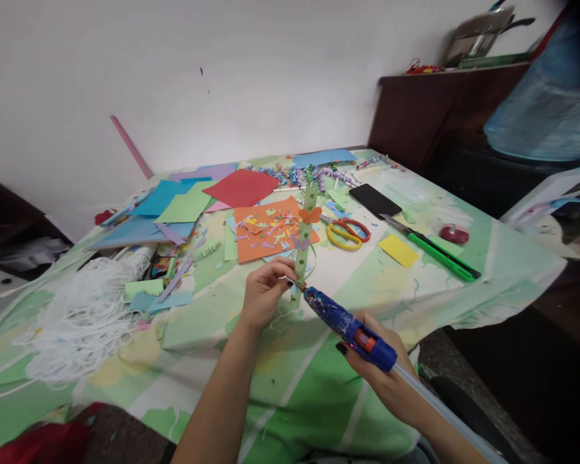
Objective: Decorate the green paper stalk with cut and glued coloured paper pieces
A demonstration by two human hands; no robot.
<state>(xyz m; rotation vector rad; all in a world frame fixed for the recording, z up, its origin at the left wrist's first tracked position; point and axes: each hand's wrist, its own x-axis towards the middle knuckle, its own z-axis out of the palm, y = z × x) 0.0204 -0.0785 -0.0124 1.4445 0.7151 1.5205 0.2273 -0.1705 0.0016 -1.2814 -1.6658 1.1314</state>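
My left hand [265, 293] pinches a light green paper strip [302, 261] with darker dots, held upright over the near part of the table. An orange paper flower [310, 215] is on the strip's upper part, and a small purple paper piece [300, 243] is below it. My right hand [384, 380] is wrapped round a blue hot glue gun [336, 316] with a long clear glue stick [439, 406] trailing from its back. The gun's nozzle is close to the strip beside my left fingertips; whether they touch, I cannot tell.
Paper scraps lie on an orange sheet [246, 248] behind the strip. To the right are scissors [345, 235], a black phone [374, 200], a green utility knife [444, 256] and a yellow paper square [399, 250]. A heap of white cord [84, 322] spreads at the left.
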